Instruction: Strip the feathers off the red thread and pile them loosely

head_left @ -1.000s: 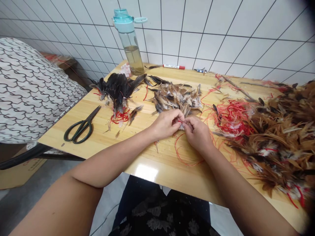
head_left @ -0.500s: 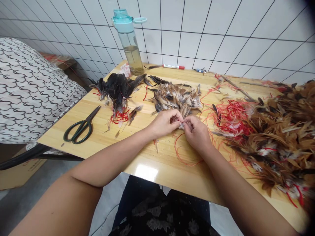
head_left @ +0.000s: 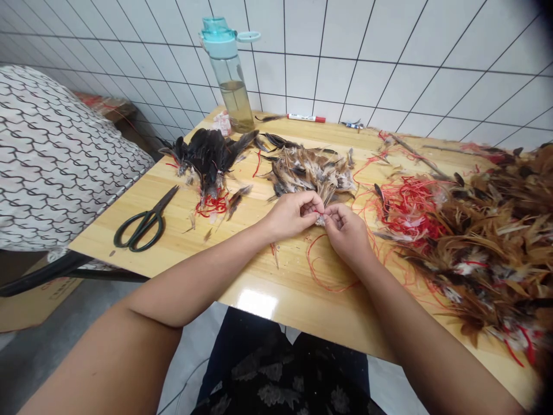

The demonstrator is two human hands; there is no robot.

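A small bundle of brown feathers (head_left: 327, 193) lies in front of me, its pale quill ends (head_left: 320, 221) poking out below my fingertips. My left hand (head_left: 296, 216) is closed in a pinch at the bundle's left side, with a bit of red string (head_left: 318, 214) at its fingertips. From the right, my right hand (head_left: 349, 231) pinches at the same spot, its fingertips almost touching the left ones. Fingers partly hide the string and the bundle's middle. Just beyond lies a pile of brown and white feathers (head_left: 298, 167).
Black-handled scissors (head_left: 144, 226) and black feathers (head_left: 209, 155) lie to the left. Tangled red string (head_left: 412, 207) and a large brown feather heap (head_left: 496, 230) cover the right side. At the back are a water bottle (head_left: 235, 86) and a red-capped marker (head_left: 306, 118), near the tiled wall.
Both hands stay at the feather bundle, with only slight finger movement. More of the red string shows between the fingertips. The whole view has shifted slightly.
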